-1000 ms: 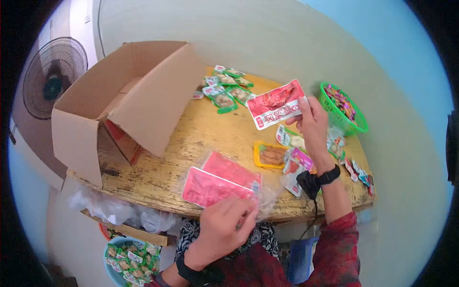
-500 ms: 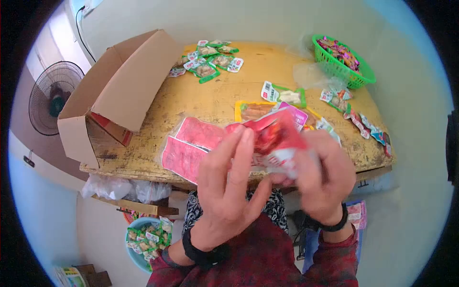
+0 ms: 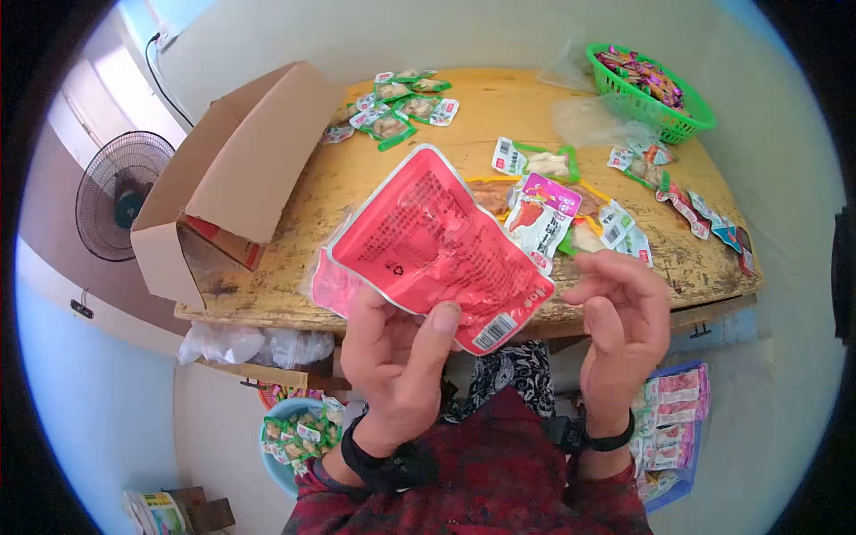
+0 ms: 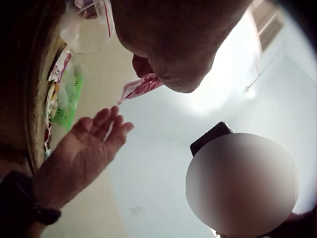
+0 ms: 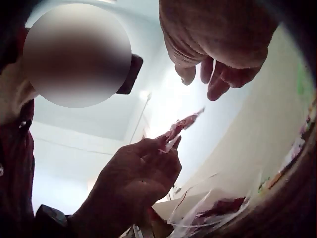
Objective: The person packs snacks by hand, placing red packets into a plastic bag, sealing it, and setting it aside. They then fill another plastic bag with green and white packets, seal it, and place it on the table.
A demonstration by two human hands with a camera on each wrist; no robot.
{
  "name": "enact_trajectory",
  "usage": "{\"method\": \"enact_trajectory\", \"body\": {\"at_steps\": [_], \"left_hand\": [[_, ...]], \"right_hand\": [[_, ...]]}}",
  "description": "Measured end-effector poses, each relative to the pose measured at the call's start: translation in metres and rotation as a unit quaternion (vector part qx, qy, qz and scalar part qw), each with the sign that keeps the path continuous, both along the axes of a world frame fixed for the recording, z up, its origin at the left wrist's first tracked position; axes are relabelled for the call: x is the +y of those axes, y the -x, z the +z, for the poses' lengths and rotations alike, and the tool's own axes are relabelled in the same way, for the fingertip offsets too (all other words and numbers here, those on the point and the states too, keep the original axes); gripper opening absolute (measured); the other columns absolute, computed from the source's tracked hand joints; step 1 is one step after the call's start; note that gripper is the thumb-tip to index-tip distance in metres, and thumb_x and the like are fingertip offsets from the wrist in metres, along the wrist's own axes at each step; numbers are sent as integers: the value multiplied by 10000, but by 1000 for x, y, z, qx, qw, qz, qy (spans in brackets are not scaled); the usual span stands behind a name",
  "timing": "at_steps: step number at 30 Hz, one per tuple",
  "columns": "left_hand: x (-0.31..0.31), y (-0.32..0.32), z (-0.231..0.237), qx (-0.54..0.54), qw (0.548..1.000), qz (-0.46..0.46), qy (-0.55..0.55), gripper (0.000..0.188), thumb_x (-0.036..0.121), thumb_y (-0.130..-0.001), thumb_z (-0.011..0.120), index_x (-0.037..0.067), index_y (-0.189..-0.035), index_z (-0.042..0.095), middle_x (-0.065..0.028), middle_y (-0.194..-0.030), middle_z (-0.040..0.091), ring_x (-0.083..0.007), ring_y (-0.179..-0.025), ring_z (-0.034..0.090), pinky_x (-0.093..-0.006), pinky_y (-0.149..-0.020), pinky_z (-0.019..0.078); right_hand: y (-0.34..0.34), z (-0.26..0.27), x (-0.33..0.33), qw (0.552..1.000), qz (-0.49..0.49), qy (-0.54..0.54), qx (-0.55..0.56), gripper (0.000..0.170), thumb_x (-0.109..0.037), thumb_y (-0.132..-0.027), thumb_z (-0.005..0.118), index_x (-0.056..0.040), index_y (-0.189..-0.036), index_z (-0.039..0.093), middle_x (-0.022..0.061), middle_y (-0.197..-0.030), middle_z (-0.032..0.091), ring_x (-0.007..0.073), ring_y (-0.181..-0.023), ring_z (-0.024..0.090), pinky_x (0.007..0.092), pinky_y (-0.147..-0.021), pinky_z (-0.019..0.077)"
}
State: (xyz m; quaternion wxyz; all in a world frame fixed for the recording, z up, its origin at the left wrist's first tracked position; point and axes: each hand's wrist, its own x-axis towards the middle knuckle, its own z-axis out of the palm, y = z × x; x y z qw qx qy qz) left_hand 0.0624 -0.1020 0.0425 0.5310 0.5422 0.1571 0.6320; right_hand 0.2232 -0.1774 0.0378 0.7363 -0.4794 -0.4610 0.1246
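While the left grip [image 3: 392,357] pinches the red packet [image 3: 437,241] at its lower edge, thumb laid on the printed face, the right grip [image 3: 624,325] holds nothing, its fingers loosely bent just beside the packet's lower right corner. Partly hidden behind the red packet, a pink packet [image 3: 333,287] lies on the bench [image 3: 499,102] just beyond the left grip. A cardboard box [image 3: 254,160] stands farther off to that grip's left. A purple-and-white packet [image 3: 539,218] lies beyond the right grip, slightly left; a green basket [image 3: 687,127] well past it.
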Motion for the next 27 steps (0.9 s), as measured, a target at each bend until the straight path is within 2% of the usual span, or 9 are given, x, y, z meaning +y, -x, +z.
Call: {"method": "enact_trajectory", "body": {"at_steps": [1, 4, 5, 11, 14, 16, 20, 23, 27], "left_hand": [[0, 0, 1, -8, 1000, -13, 12, 385, -47, -965, 641, -59, -1331, 522, -157, -1254, 651, -189, -1077, 661, -341, -945, 539], [-6, -1, -7, 0, 998, -52, 42, 379, -40, -969, 645, -55, -1326, 520, -151, -1231, 661, -177, -1060, 664, -328, -938, 541], [-8, -1, -11, 8, 997, -63, 51, 374, -37, -970, 646, -52, -1323, 522, -148, -1224, 665, -172, -1054, 664, -324, -936, 541], [-12, 9, -15, 64, 986, -104, 115, 390, -23, -983, 640, -35, -1352, 514, -120, -1147, 688, -161, -988, 675, -303, -810, 569], [-8, 14, -23, 121, 992, -10, 27, 404, 1, -959, 682, -36, -1336, 541, -115, -1129, 690, -148, -938, 663, -302, -765, 558], [-3, 23, -24, 199, 972, 100, -75, 445, 35, -904, 747, -28, -1310, 576, -122, -1132, 681, -176, -918, 653, -321, -778, 540], [13, 33, -11, 351, 853, 246, -298, 526, 110, -774, 856, -8, -1240, 642, -143, -1105, 660, -261, -887, 613, -366, -783, 498], [16, 27, -6, 437, 805, 253, -311, 606, 106, -712, 862, 20, -1267, 634, -137, -1098, 650, -316, -937, 612, -397, -811, 502], [22, 19, -12, 461, 801, 244, -293, 468, 71, -723, 841, 37, -1161, 677, -126, -987, 644, -313, -900, 610, -403, -775, 497]], "right_hand": [[1, -8, -2, 995, 4, 14, 94, 447, 75, -825, 742, 13, -1248, 609, 142, -1186, 692, 175, -1044, 679, 325, -863, 572], [19, -22, -7, 970, 125, 48, 203, 443, 75, -881, 706, 32, -1297, 557, 144, -1224, 666, 158, -1030, 674, 315, -903, 555], [27, -22, -6, 971, 115, 27, 208, 357, 51, -922, 687, 45, -1261, 574, 132, -1112, 693, 144, -921, 692, 289, -795, 573], [30, -19, -8, 932, 141, 100, 319, 249, -18, -973, 661, 24, -1212, 603, 79, -887, 710, 117, -634, 654, 239, -554, 534], [22, -19, -10, 956, 74, 76, 273, 192, -44, -986, 646, 15, -1166, 611, 62, -857, 697, 98, -586, 621, 228, -507, 499], [9, -17, -15, 963, -1, 57, 264, 163, -53, -985, 643, 14, -1131, 614, 59, -832, 688, 92, -545, 600, 221, -475, 473], [-19, -23, -32, 964, -57, 54, 255, 135, -71, -979, 642, 13, -1081, 615, 60, -803, 682, 88, -492, 571, 216, -428, 433], [-21, -32, -44, 958, -28, 118, 260, 127, -76, -967, 651, 13, -1047, 608, 72, -775, 680, 94, -475, 567, 207, -405, 415], [-23, -42, -54, 951, 5, 163, 264, 118, -77, -963, 656, 15, -1021, 612, 81, -751, 680, 99, -465, 576, 206, -387, 413]]}}
